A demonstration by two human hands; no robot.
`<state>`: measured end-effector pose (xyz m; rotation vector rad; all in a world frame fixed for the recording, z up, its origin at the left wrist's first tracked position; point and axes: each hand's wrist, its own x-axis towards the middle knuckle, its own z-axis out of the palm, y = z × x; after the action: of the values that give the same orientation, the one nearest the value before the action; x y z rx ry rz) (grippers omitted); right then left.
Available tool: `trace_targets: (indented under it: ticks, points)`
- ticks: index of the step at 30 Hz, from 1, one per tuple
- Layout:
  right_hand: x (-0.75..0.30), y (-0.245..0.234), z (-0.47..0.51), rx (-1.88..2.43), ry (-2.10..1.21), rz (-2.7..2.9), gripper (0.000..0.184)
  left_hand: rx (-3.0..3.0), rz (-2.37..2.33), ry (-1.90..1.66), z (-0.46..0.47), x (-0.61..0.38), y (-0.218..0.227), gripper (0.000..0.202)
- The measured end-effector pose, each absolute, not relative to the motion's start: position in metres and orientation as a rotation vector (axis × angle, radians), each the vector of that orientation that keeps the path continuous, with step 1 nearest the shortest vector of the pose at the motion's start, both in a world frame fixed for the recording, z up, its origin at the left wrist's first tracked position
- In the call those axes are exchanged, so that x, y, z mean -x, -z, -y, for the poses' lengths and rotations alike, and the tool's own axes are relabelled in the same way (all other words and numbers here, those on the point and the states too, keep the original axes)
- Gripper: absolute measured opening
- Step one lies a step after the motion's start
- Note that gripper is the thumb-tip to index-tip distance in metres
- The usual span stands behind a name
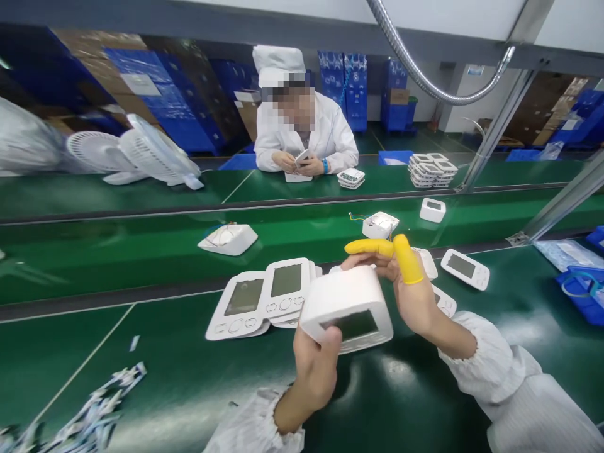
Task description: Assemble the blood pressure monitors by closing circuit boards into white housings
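A white boxy device with a dark screen (348, 308) is held up over the green table between both hands. My left hand (315, 368) grips its near lower corner, thumb on the screen edge. My right hand (404, 286) holds the far right side; its thumb and forefinger wear yellow finger cots and stick out above the casing. Just behind the device lie overlapping white front panels with screens and buttons (264, 297).
More white panels (465, 267) lie to the right, and housings with wires (229, 239) (380, 224) ride the green conveyor. A person in white (304, 135) works opposite beside stacked units (431, 170). Two fans (136, 154) stand left; blue bins (582, 289) right; plastic scraps (89, 418) lower left.
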<state>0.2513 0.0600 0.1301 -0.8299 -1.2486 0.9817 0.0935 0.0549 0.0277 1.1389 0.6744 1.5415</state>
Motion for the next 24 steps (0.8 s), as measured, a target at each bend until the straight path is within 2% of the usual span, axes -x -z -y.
trace_targets:
  ticks: [5, 9, 13, 15, 20, 22, 24]
  points:
    - [-0.251, -0.132, -0.06, 0.924, -1.056, 1.347, 0.047, -0.643, -0.643, -1.467, -0.077, -0.095, -0.067, 0.039]
    - [-0.246, -0.12, -0.058, 0.963, -1.305, 1.419, 0.073, -0.375, -0.758, -1.383, -0.091, -0.089, -0.09, 0.024]
    - [-0.234, -0.108, -0.055, 1.067, -1.453, 1.435, 0.077, -0.367, -0.91, -1.273, -0.099, -0.078, -0.098, 0.028]
    - [-0.226, -0.102, -0.058, 1.095, -1.523, 1.288, 0.067, -0.406, -0.923, -1.222, -0.103, -0.073, -0.099, 0.027]
    - [-0.227, -0.084, -0.088, 1.15, -1.569, 0.891, 0.024, -0.595, -0.902, -1.052, -0.117, -0.057, -0.101, 0.019]
    - [-0.235, -0.076, -0.11, 1.198, -1.528, 0.819, 0.017, -0.661, -0.891, -1.019, -0.121, -0.052, -0.103, 0.017]
    - [-0.242, -0.069, -0.137, 1.249, -1.485, 0.762, 0.019, -0.7, -0.895, -1.009, -0.122, -0.05, -0.104, 0.018]
